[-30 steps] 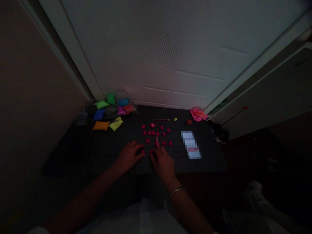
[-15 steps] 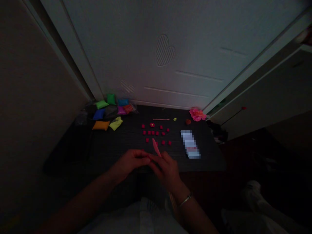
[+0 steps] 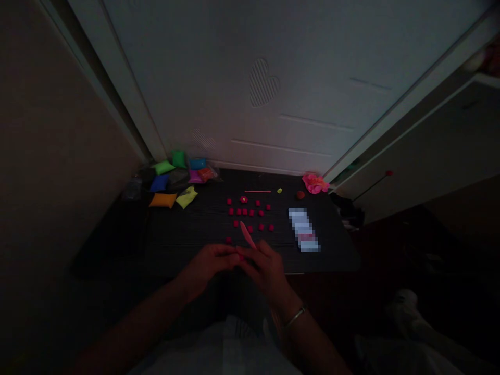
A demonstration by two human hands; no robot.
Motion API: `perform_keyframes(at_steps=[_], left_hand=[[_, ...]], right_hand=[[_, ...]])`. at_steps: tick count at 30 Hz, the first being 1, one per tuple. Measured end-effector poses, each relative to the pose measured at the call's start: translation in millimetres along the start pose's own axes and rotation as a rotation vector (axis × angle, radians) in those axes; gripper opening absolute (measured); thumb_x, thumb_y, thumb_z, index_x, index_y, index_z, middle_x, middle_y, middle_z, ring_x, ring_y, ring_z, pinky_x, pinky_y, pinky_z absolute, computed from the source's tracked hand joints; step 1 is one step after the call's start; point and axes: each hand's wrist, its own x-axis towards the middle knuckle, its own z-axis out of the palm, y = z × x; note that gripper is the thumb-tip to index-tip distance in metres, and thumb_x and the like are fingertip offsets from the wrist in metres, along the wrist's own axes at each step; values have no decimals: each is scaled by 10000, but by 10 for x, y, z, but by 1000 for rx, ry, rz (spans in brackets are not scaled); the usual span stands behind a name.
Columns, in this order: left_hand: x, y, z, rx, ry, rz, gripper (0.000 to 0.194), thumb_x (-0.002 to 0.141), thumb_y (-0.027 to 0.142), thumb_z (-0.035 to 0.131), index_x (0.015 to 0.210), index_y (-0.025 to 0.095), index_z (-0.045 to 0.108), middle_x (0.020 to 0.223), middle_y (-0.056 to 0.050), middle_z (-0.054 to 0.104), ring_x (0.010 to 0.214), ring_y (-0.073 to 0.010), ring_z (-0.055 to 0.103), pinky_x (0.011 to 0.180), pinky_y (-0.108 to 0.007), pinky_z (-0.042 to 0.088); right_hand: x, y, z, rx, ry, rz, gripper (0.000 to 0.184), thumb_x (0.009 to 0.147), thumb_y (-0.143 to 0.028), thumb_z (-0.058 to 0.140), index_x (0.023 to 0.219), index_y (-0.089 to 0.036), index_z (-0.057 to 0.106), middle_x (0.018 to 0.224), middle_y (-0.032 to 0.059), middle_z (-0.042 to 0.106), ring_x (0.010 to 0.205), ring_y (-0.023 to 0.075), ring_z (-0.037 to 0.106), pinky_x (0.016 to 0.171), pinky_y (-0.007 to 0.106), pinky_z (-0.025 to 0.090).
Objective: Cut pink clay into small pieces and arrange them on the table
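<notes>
A small red-pink lump of modelling clay sits at the joined fingertips of my two hands, near the front edge of the dark table. My left hand pinches it from the left. My right hand meets it from the right, fingers closed, and also holds a pink modelling knife whose blade points up and away to the left. Just beyond my left fingers lies a loose clay lump. Several similar lumps are spread in rough rows farther back, with a small red flower behind them.
Colourful clay packets lie at the back left. A thin pink stick, a yellow-green bit, a brownish-red ball and a pink ruffled flower are along the back. A blurred-out phone-like rectangle lies right. A white panel rises behind.
My right hand has picked a clay lump off the table. Both hands have come together around it, closer to my body, and the knife blade now leans further left.
</notes>
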Motion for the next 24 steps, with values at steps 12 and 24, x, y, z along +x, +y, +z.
perform_keyframes(at_steps=[12, 24], left_hand=[[-45, -29, 2, -114, -30, -52, 213, 685, 327, 648, 798, 151, 689, 832, -61, 678, 797, -164, 592, 760, -288, 431], [-74, -9, -36, -85, -64, -12, 272, 683, 314, 657, 902, 154, 669, 946, -82, 666, 878, -195, 583, 787, -309, 425]], right_hand=[[6, 1, 24, 184, -31, 42, 242, 792, -344, 559, 1004, -248, 628, 748, 4, 527, 689, 113, 518, 571, 216, 419], [-34, -41, 14, 298, 56, 95, 228, 793, -282, 566, 1012, -271, 625, 724, -9, 490, 676, 113, 485, 566, 223, 413]])
